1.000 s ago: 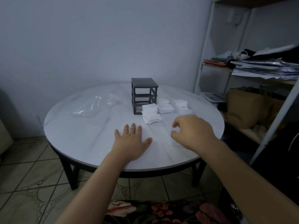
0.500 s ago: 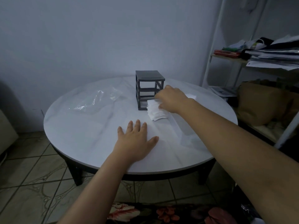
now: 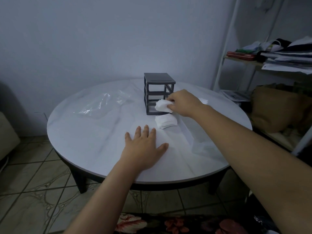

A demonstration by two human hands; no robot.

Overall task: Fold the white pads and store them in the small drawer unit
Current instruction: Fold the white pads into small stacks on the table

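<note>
Right hand [image 3: 183, 103] pinches a white pad [image 3: 162, 106] before the drawer unit [image 3: 157, 92]; left hand [image 3: 145, 148] lies flat, fingers spread, on the table [image 3: 87, 132].

Single head-worn wide-angle view, taken from above the near edge of the round table [image 3: 84, 132] and aimed forward and down. Both forearms entered from the bottom edge — left hand [image 3: 143, 149] near, right hand [image 3: 183, 103] farther out by the small drawer unit [image 3: 158, 93]. Table filled mid-frame; bare wall [image 3: 101, 39] behind, shelving [image 3: 244, 68] at right, tiled floor [image 3: 30, 191] at lower left. Straight lines bowed toward the frame edges. No second view for overlap.
</note>
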